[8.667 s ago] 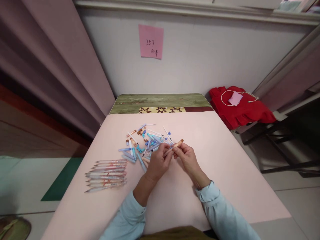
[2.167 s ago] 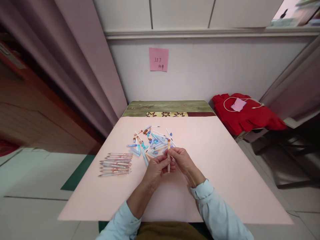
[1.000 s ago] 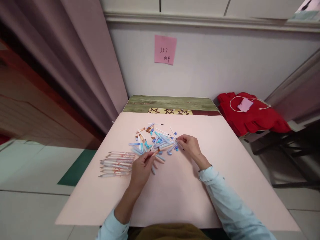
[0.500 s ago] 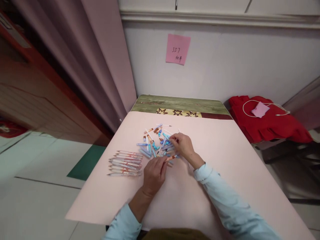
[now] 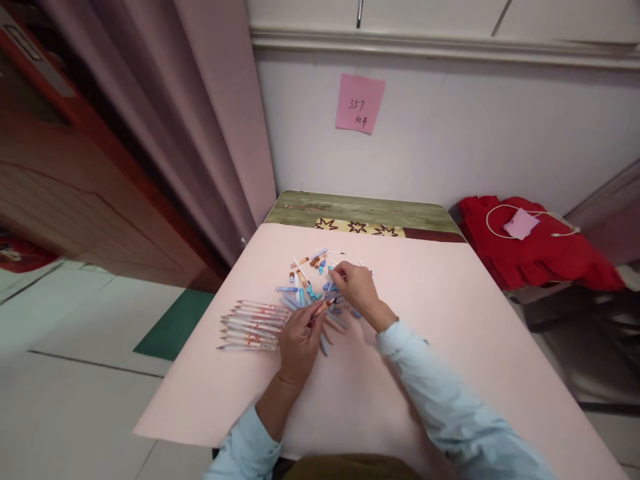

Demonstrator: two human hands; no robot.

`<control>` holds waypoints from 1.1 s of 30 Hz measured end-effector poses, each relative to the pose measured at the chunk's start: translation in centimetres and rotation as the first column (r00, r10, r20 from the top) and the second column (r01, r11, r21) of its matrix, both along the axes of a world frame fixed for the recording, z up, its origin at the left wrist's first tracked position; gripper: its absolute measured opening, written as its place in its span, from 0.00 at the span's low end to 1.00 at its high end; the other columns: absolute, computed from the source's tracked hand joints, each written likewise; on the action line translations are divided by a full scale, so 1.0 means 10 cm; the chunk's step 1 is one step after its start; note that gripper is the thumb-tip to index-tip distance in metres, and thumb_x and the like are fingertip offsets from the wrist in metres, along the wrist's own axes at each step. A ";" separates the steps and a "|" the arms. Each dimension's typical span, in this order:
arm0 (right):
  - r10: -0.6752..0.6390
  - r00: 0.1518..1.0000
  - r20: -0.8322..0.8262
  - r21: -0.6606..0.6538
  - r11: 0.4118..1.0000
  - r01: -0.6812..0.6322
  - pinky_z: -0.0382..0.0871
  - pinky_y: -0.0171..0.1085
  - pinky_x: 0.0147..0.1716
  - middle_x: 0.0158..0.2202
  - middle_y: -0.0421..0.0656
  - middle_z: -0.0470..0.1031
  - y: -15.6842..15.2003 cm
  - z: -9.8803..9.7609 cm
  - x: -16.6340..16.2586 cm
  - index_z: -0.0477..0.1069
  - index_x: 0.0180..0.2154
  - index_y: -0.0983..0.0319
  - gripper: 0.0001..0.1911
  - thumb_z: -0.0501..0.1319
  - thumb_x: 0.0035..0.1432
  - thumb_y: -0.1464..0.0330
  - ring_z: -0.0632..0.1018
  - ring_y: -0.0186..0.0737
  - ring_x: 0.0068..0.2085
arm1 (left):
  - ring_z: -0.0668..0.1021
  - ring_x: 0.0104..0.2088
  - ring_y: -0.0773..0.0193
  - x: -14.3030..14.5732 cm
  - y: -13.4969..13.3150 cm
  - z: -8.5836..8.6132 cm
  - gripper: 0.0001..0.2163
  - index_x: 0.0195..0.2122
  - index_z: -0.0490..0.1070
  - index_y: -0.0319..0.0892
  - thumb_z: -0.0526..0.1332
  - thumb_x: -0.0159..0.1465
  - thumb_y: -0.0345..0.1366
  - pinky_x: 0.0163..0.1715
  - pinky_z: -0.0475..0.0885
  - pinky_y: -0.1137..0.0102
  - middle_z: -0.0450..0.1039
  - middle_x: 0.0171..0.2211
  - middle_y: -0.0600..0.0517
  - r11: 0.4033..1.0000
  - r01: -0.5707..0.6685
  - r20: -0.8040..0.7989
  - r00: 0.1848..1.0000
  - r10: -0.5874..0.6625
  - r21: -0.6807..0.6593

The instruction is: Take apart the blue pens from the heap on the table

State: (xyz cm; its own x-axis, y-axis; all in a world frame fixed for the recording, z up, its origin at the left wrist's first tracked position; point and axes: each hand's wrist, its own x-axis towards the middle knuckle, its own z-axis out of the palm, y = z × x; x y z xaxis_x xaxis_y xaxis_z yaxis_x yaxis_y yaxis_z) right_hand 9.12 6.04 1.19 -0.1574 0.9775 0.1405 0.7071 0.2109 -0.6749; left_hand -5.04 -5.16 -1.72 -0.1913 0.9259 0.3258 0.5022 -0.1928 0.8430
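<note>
My left hand [image 5: 299, 337] is closed around an orange-and-white pen [image 5: 323, 307], its tip pointing up and right toward the pile. My right hand [image 5: 354, 287] reaches into the scattered pile of pen parts [image 5: 311, 276], fingers pinched over small blue and brown pieces; what they pinch is hidden. A neat row of assembled pens [image 5: 253, 325] lies on the pink table sheet [image 5: 440, 313] just left of my left hand.
A green patterned tabletop [image 5: 360, 213] shows beyond the pink sheet, against the wall with a pink sticky note [image 5: 360, 103]. A red garment with a white cable [image 5: 530, 243] lies on a chair at right. Curtains hang at left.
My right hand has left the pen and reached forward into the parts pile. My left hand kept the pen and shifted slightly left, near the row of finished pens.
</note>
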 end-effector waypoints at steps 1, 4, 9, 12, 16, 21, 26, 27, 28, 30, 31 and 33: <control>-0.013 0.977 -0.212 -0.065 0.998 -0.001 0.70 0.38 0.35 0.29 0.46 0.80 -0.08 0.01 0.11 0.76 0.33 0.61 0.12 0.61 0.60 0.60 0.80 0.42 0.33 | 0.77 0.39 0.59 0.01 0.00 0.03 0.12 0.47 0.78 0.48 0.61 0.64 0.41 0.43 0.70 0.67 0.79 0.40 0.48 1.000 0.004 0.024 1.000 -0.004 0.002; -0.150 0.682 -0.716 -0.282 0.956 -0.085 0.73 0.38 0.30 0.26 0.43 0.79 -0.36 0.02 0.41 0.75 0.35 0.61 0.18 0.70 0.48 0.55 0.79 0.41 0.29 | 0.78 0.40 0.57 0.06 -0.02 0.13 0.12 0.47 0.78 0.50 0.62 0.63 0.40 0.45 0.70 0.66 0.79 0.42 0.48 0.999 0.015 0.048 0.999 -0.017 0.029; -0.234 0.483 -0.844 -0.321 0.941 -0.105 0.76 0.39 0.34 0.31 0.43 0.81 -0.79 0.07 0.67 0.78 0.36 0.61 0.18 0.75 0.42 0.61 0.80 0.39 0.31 | 0.78 0.43 0.55 0.21 -0.02 0.27 0.13 0.50 0.78 0.51 0.61 0.64 0.38 0.48 0.69 0.64 0.80 0.41 0.48 0.991 0.112 -0.115 0.988 -0.103 0.072; -0.218 0.467 -0.857 -0.277 0.959 -0.062 0.76 0.44 0.40 0.36 0.44 0.82 -0.92 0.11 0.72 0.79 0.39 0.60 0.18 0.74 0.44 0.62 0.81 0.42 0.36 | 0.79 0.41 0.55 0.29 -0.03 0.32 0.13 0.49 0.78 0.51 0.61 0.65 0.37 0.48 0.68 0.63 0.80 0.40 0.48 0.986 0.149 -0.193 0.972 -0.131 0.081; -0.177 0.512 -0.841 -0.227 0.973 -0.036 0.76 0.45 0.40 0.34 0.45 0.82 -1.01 0.14 0.79 0.80 0.40 0.59 0.16 0.72 0.49 0.61 0.81 0.42 0.35 | 0.79 0.42 0.55 0.37 -0.06 0.40 0.12 0.49 0.77 0.49 0.59 0.66 0.37 0.47 0.68 0.64 0.81 0.42 0.49 0.977 0.193 -0.286 0.945 -0.160 0.092; -0.181 0.521 -0.834 -0.217 0.976 -0.009 0.76 0.44 0.39 0.33 0.45 0.83 -1.08 0.17 0.86 0.80 0.40 0.60 0.16 0.71 0.49 0.61 0.81 0.42 0.34 | 0.80 0.41 0.57 0.45 -0.10 0.45 0.12 0.49 0.76 0.47 0.58 0.67 0.35 0.45 0.69 0.65 0.81 0.40 0.49 0.963 0.223 -0.408 0.901 -0.144 0.153; -0.183 0.496 -0.849 -0.223 0.975 -0.022 0.76 0.43 0.38 0.34 0.44 0.83 -1.12 0.16 0.91 0.80 0.40 0.60 0.17 0.72 0.48 0.61 0.81 0.40 0.33 | 0.80 0.39 0.58 0.51 -0.11 0.44 0.11 0.49 0.76 0.46 0.59 0.66 0.34 0.42 0.72 0.65 0.81 0.40 0.50 0.939 0.253 -0.456 0.881 -0.124 0.234; -0.183 0.492 -0.851 -0.223 0.974 -0.023 0.76 0.42 0.38 0.34 0.44 0.83 -1.13 0.16 0.92 0.80 0.40 0.60 0.17 0.72 0.48 0.61 0.80 0.40 0.32 | 0.80 0.39 0.59 0.52 -0.11 0.45 0.11 0.49 0.76 0.46 0.59 0.66 0.33 0.42 0.72 0.65 0.81 0.40 0.50 0.934 0.259 -0.463 0.878 -0.123 0.245; -0.185 0.490 -0.852 -0.224 0.974 -0.021 0.76 0.42 0.38 0.34 0.44 0.83 -1.13 0.15 0.93 0.80 0.40 0.60 0.17 0.72 0.48 0.61 0.80 0.39 0.32 | 0.80 0.39 0.59 0.53 -0.11 0.45 0.11 0.49 0.75 0.46 0.59 0.66 0.33 0.42 0.72 0.65 0.81 0.40 0.50 0.931 0.264 -0.469 0.875 -0.121 0.252; -0.185 0.489 -0.852 -0.223 0.975 -0.019 0.75 0.41 0.37 0.33 0.44 0.82 -1.14 0.15 0.95 0.80 0.40 0.60 0.16 0.72 0.48 0.62 0.80 0.39 0.31 | 0.80 0.39 0.59 0.55 -0.11 0.45 0.11 0.49 0.75 0.46 0.59 0.66 0.33 0.41 0.72 0.65 0.81 0.39 0.50 0.928 0.269 -0.478 0.870 -0.119 0.258; -0.183 0.491 -0.851 -0.221 0.975 -0.020 0.75 0.41 0.36 0.32 0.43 0.82 -1.14 0.16 0.96 0.80 0.40 0.60 0.16 0.72 0.48 0.62 0.79 0.38 0.31 | 0.80 0.39 0.59 0.56 -0.11 0.46 0.12 0.49 0.75 0.46 0.59 0.66 0.33 0.41 0.72 0.65 0.81 0.39 0.50 0.927 0.272 -0.484 0.867 -0.120 0.258; -0.175 0.500 -0.848 -0.214 0.977 -0.021 0.75 0.40 0.36 0.31 0.43 0.82 -1.15 0.16 0.98 0.80 0.39 0.60 0.15 0.71 0.48 0.62 0.79 0.37 0.31 | 0.80 0.39 0.59 0.58 -0.11 0.46 0.12 0.49 0.75 0.46 0.60 0.66 0.33 0.41 0.72 0.65 0.81 0.38 0.50 0.926 0.278 -0.501 0.857 -0.119 0.255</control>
